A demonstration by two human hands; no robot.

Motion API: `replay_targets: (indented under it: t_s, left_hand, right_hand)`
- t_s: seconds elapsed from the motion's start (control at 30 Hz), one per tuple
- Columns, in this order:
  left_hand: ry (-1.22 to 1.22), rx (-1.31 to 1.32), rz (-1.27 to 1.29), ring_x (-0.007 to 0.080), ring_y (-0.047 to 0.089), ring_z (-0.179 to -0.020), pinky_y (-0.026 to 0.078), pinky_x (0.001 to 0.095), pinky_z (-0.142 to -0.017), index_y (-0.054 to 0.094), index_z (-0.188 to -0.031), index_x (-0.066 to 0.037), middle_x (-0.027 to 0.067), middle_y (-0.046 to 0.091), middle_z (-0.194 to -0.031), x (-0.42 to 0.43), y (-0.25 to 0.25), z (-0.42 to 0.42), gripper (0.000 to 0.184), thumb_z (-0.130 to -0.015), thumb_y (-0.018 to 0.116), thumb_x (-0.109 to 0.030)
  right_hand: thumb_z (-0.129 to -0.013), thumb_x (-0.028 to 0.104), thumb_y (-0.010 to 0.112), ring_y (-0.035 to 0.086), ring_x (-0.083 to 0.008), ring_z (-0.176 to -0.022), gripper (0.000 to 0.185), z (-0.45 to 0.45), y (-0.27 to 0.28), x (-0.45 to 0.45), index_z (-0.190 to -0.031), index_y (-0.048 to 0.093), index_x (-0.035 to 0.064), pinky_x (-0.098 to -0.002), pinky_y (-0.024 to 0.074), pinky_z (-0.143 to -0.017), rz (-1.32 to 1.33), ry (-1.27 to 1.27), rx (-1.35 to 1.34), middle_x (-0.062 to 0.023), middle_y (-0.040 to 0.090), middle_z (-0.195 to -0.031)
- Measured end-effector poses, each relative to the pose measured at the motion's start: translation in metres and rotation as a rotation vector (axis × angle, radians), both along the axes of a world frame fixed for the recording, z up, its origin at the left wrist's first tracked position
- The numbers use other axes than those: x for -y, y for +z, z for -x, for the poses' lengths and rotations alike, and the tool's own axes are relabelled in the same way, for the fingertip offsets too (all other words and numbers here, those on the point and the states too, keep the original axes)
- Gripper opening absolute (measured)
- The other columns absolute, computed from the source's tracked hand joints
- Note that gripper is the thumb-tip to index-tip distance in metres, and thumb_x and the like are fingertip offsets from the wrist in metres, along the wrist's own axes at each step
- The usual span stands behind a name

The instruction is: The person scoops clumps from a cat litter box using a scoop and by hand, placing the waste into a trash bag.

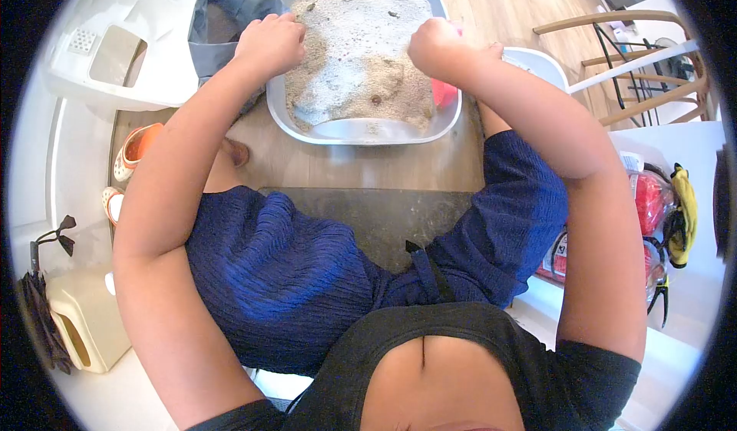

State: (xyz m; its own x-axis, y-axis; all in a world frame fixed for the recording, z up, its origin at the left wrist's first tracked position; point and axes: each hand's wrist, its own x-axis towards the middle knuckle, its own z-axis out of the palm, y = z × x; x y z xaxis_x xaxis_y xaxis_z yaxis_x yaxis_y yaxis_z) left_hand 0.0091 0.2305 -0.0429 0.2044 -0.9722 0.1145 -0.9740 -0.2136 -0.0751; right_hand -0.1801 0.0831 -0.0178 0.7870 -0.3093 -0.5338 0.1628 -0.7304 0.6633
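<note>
In the head view, a white tray (326, 132) sits on the wooden floor (345, 166) between the person's knees, probably placed there so that both arms reach it evenly. The left hand (270, 43) is at its left side, fingers curled; the grip is closed, though whether it clasps the rim cannot be told. The right hand (441, 47) mirrors it on the right side, its grip closed too, with what it holds hidden. A pinkish-red piece (444, 93) shows below that wrist, against the tray's inner wall. The paired hands seem set to steady the tray from both sides.

The tray holds pale, sandy granules (361, 47), uneven in tone, with a few dark clumps. Just beside its left side stands a grey bag (211, 55), mouth open, likely kept near for easy reach; its contents cannot be made out. Left of the bag is a large white cover (173, 9) with a cut-out opening. A white basin (546, 64) lies partly behind the right forearm. By the left elbow stands a cream container (96, 316); red items in clear packaging (649, 201) rest by the right elbow.
</note>
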Motion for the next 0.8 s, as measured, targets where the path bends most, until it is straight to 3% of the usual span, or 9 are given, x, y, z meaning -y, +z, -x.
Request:
replay_targets:
  t_s: [0.17, 0.27, 0.33, 0.37, 0.47, 0.57, 0.8]
  left_hand:
    - [-0.007, -0.032, -0.033, 0.0277, 0.058, -0.096, 0.046, 0.0406, -0.083, 0.066, -0.086, -0.008, 0.0105, 0.061, -0.096, 0.003, 0.005, 0.005, 0.021, -0.077, 0.055, -0.023]
    - [0.012, -0.057, -0.073, 0.0269, 0.057, -0.099, 0.045, 0.0409, -0.085, 0.067, -0.088, -0.008, 0.0106, 0.061, -0.1, 0.0, 0.004, 0.004, 0.022, -0.077, 0.052, -0.021]
    - [0.007, -0.058, -0.075, 0.0269, 0.057, -0.099, 0.045, 0.041, -0.084, 0.067, -0.088, -0.009, 0.0105, 0.062, -0.1, -0.001, 0.002, 0.004, 0.022, -0.077, 0.053, -0.021]
    - [0.011, -0.039, -0.054, 0.0275, 0.058, -0.097, 0.046, 0.0405, -0.083, 0.066, -0.087, -0.008, 0.0103, 0.061, -0.097, -0.002, 0.0, 0.003, 0.021, -0.078, 0.055, -0.023]
    - [0.014, -0.01, -0.039, 0.028, 0.059, -0.094, 0.048, 0.04, -0.082, 0.066, -0.086, -0.008, 0.0101, 0.061, -0.094, 0.0, 0.001, 0.0, 0.021, -0.078, 0.058, -0.025]
    - [0.008, -0.003, -0.046, 0.0279, 0.059, -0.094, 0.047, 0.0401, -0.082, 0.066, -0.087, -0.008, 0.01, 0.061, -0.096, 0.002, 0.001, 0.001, 0.021, -0.078, 0.057, -0.024]
    - [-0.058, -0.011, -0.031, 0.0285, 0.059, -0.094, 0.047, 0.0407, -0.083, 0.065, -0.084, -0.008, 0.0099, 0.06, -0.094, 0.015, -0.002, 0.018, 0.019, -0.077, 0.057, -0.023]
  right_hand:
    - [-0.069, 0.02, 0.068, 0.065, -0.0239, -0.071, 0.02, -0.007, -0.035, -0.003, -0.087, 0.072, 0.012, -0.0416, 0.0468, -0.047, 0.021, -0.075, -0.156, -0.0063, 0.068, -0.084]
    - [-0.068, 0.02, 0.068, 0.065, -0.0204, -0.07, 0.018, 0.003, -0.042, 0.0, -0.083, 0.072, 0.0121, -0.0382, 0.0483, -0.052, -0.059, -0.005, -0.17, -0.0045, 0.068, -0.08]
    - [-0.065, 0.018, 0.07, 0.064, -0.0249, -0.061, 0.017, 0.01, -0.064, 0.024, -0.081, 0.072, 0.0108, -0.041, 0.0413, -0.039, -0.136, -0.076, 0.09, -0.0044, 0.068, -0.074]
    - [-0.065, 0.018, 0.07, 0.064, -0.0249, -0.061, 0.017, 0.017, -0.066, 0.031, -0.081, 0.072, 0.0108, -0.041, 0.0413, -0.039, -0.135, -0.077, 0.09, -0.0044, 0.068, -0.074]
    - [-0.066, 0.016, 0.07, 0.066, -0.0251, -0.068, 0.018, 0.025, -0.04, 0.028, -0.083, 0.072, 0.0094, -0.0442, 0.0465, -0.043, -0.238, -0.012, 0.054, -0.0056, 0.068, -0.078]
    - [-0.068, 0.013, 0.068, 0.067, -0.0257, -0.073, 0.018, 0.023, -0.033, 0.025, -0.085, 0.072, 0.0074, -0.0451, 0.0506, -0.049, -0.258, -0.131, -0.029, -0.008, 0.069, -0.082]
    - [-0.072, 0.011, 0.065, 0.067, -0.0277, -0.08, 0.017, 0.039, -0.02, 0.023, -0.086, 0.07, 0.0041, -0.0383, 0.0535, -0.066, -0.352, -0.213, 0.031, -0.0135, 0.068, -0.088]
